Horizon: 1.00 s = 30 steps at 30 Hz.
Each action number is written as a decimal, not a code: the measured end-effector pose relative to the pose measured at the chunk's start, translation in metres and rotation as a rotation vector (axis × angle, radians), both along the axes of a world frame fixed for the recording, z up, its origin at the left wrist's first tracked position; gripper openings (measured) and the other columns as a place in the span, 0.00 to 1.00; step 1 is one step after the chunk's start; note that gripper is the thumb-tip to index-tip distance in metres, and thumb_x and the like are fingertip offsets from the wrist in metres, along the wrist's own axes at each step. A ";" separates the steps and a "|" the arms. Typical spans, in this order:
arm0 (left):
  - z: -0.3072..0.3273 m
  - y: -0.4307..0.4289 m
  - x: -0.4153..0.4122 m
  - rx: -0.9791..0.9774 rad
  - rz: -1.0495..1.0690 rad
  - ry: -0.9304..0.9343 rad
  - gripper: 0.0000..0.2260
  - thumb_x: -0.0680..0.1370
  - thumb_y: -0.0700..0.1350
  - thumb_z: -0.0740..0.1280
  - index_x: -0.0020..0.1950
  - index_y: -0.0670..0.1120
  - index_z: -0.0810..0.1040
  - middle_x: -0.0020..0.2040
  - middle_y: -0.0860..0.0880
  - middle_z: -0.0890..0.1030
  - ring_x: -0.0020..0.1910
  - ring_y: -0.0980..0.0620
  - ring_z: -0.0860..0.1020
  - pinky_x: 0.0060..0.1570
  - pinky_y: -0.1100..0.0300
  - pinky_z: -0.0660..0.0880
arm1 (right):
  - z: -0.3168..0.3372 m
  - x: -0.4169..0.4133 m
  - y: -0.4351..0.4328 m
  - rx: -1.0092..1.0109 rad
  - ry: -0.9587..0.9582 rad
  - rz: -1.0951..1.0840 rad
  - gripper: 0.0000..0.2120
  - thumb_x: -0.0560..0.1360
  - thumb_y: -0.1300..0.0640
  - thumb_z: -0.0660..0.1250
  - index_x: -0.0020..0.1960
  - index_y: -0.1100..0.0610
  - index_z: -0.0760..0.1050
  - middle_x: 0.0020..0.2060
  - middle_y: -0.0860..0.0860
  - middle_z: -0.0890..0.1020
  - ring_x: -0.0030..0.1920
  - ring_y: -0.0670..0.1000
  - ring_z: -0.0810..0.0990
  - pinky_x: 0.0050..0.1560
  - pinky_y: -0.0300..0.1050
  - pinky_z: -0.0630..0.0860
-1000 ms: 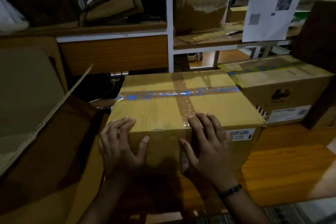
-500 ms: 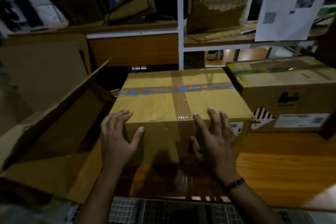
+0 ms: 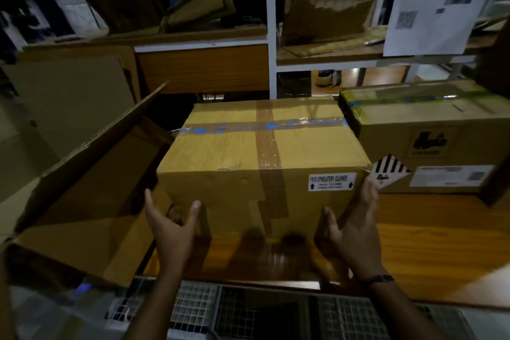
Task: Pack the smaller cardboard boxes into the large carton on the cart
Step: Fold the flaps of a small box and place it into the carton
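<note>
Wire-mesh cart [image 3: 276, 315] is nearest, in front of the upholstery cleaner box [image 3: 262, 152]. My left hand [image 3: 171, 226] and right hand [image 3: 350, 232] have dropped from its top to its lower front corners. Fingers are spread and straight, thumbs toward the front face, no grip yet. The box sits on the wooden shelf [image 3: 427, 243]. Lift looks next. The open large carton [image 3: 91, 201] is just left of it, and a second taped box [image 3: 441, 146] is to its right.

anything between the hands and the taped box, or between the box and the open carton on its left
Nothing visible separates the left hand or right hand from the taped box. Toward the large carton, only its own raised flap stands beside the box's left side.
</note>
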<state>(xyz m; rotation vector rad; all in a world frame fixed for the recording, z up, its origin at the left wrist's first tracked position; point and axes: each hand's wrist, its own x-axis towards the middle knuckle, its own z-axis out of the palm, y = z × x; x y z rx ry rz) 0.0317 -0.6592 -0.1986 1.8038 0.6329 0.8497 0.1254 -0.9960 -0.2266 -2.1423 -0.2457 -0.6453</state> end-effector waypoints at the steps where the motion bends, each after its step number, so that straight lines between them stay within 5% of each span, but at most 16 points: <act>1: -0.006 0.002 0.000 -0.077 -0.031 0.047 0.46 0.72 0.58 0.74 0.84 0.52 0.53 0.82 0.47 0.61 0.78 0.42 0.64 0.69 0.46 0.70 | -0.003 -0.003 0.002 0.003 0.053 0.004 0.56 0.74 0.52 0.75 0.83 0.44 0.35 0.82 0.56 0.51 0.77 0.63 0.63 0.58 0.71 0.79; 6: -0.014 0.010 0.007 -0.172 -0.155 0.143 0.36 0.72 0.61 0.75 0.77 0.53 0.68 0.70 0.49 0.77 0.68 0.43 0.76 0.67 0.43 0.74 | -0.002 -0.005 0.005 0.005 0.115 0.001 0.57 0.75 0.54 0.75 0.82 0.40 0.32 0.81 0.59 0.56 0.73 0.67 0.69 0.60 0.71 0.77; 12: 0.012 0.017 0.009 -0.091 -0.146 0.104 0.31 0.78 0.52 0.74 0.78 0.49 0.66 0.75 0.45 0.71 0.72 0.40 0.72 0.63 0.47 0.73 | 0.034 -0.001 0.004 -0.001 0.015 -0.048 0.53 0.75 0.52 0.75 0.84 0.46 0.39 0.80 0.57 0.62 0.70 0.65 0.73 0.54 0.69 0.81; 15: 0.038 0.023 0.006 0.008 -0.106 0.056 0.35 0.77 0.55 0.75 0.80 0.51 0.65 0.77 0.45 0.67 0.72 0.42 0.70 0.60 0.48 0.72 | 0.065 -0.001 0.007 0.014 -0.098 -0.107 0.43 0.78 0.46 0.72 0.84 0.50 0.50 0.76 0.57 0.68 0.72 0.62 0.71 0.64 0.69 0.75; 19: 0.091 0.027 0.003 0.099 -0.057 -0.047 0.36 0.75 0.59 0.75 0.80 0.55 0.66 0.74 0.47 0.68 0.67 0.52 0.69 0.58 0.49 0.70 | 0.123 0.000 0.009 -0.041 -0.183 -0.210 0.34 0.76 0.40 0.66 0.77 0.51 0.64 0.69 0.56 0.75 0.63 0.61 0.75 0.61 0.66 0.74; 25: 0.121 0.050 0.021 0.205 -0.130 0.043 0.34 0.76 0.62 0.73 0.80 0.59 0.66 0.77 0.49 0.70 0.72 0.46 0.72 0.61 0.45 0.74 | 0.161 0.020 0.019 -0.340 -0.089 -0.286 0.26 0.79 0.39 0.62 0.72 0.49 0.66 0.73 0.58 0.69 0.63 0.65 0.75 0.63 0.66 0.72; 30: 0.105 0.041 0.028 0.060 -0.154 -0.112 0.28 0.80 0.60 0.69 0.79 0.58 0.69 0.70 0.56 0.73 0.64 0.55 0.74 0.51 0.60 0.73 | 0.152 0.018 0.027 -0.311 -0.119 -0.276 0.22 0.79 0.42 0.66 0.68 0.52 0.73 0.74 0.59 0.66 0.63 0.67 0.75 0.54 0.61 0.79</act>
